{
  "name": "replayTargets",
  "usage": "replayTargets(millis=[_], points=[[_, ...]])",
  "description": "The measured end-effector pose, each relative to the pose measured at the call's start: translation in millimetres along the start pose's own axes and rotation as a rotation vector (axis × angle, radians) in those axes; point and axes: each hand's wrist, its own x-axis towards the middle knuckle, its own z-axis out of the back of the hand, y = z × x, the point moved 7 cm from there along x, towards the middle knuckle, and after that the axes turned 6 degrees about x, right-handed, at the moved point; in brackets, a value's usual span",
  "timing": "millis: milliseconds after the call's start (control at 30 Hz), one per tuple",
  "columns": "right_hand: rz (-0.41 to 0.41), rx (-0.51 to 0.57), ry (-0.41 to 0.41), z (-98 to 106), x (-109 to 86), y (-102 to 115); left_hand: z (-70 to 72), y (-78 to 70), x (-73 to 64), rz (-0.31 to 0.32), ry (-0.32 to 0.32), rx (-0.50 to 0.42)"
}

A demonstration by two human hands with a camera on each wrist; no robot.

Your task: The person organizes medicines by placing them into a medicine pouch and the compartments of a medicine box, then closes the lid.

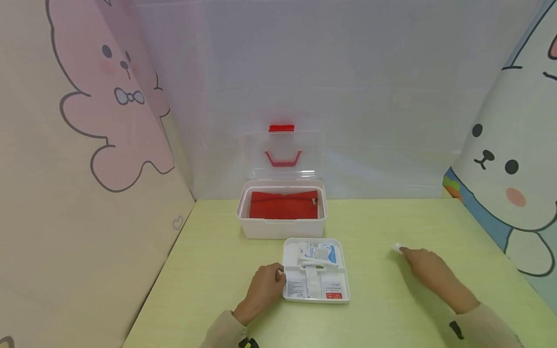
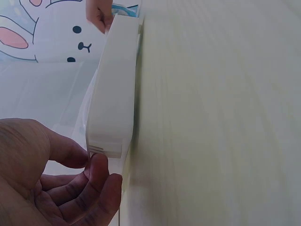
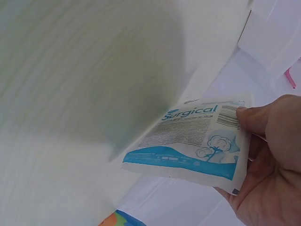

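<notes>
My right hand (image 1: pixel 435 273) pinches a white-and-blue packet (image 3: pixel 197 141) printed "Surgical" by one edge, thumb on top. It is over the right part of the table; in the head view only a small white bit of the packet (image 1: pixel 397 248) shows. My left hand (image 1: pixel 266 285) grips the left edge of a shallow white tray (image 1: pixel 316 300), thumb and fingertips at its corner in the left wrist view. In the tray lie another "Surgical" packet (image 1: pixel 319 253), a white strip (image 1: pixel 312 282), a printed packet (image 1: pixel 296 288) and a packet with a red label (image 1: pixel 333 291).
Behind the tray stands a white box (image 1: pixel 283 229) with its clear lid (image 1: pixel 256 154) raised, a red handle (image 1: pixel 284 162) on the lid. A red zipped pouch (image 1: pixel 283 207) lies inside the box. Cartoon-printed sheets (image 1: pixel 513 203) flank the pale yellow table (image 1: pixel 374 319).
</notes>
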Motion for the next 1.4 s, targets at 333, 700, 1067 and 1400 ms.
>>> replayTargets(millis=[333,700,1067,1400], points=[[0.052,0.02,-0.146,30.0,8.5,11.6,0.9,-0.4,-0.7,0.003,-0.006,0.001],[0.138,0.053,-0.304,68.7,20.6,54.5,2.5,-1.5,-0.6,-0.004,-0.009,0.011],[0.23,0.096,-0.387,81.0,36.7,96.8,1.7,-1.1,-0.2,-0.007,0.0,0.006],[0.274,0.108,-0.325,65.2,54.4,135.3,1.5,-0.8,0.1,-0.011,-0.001,0.005]])
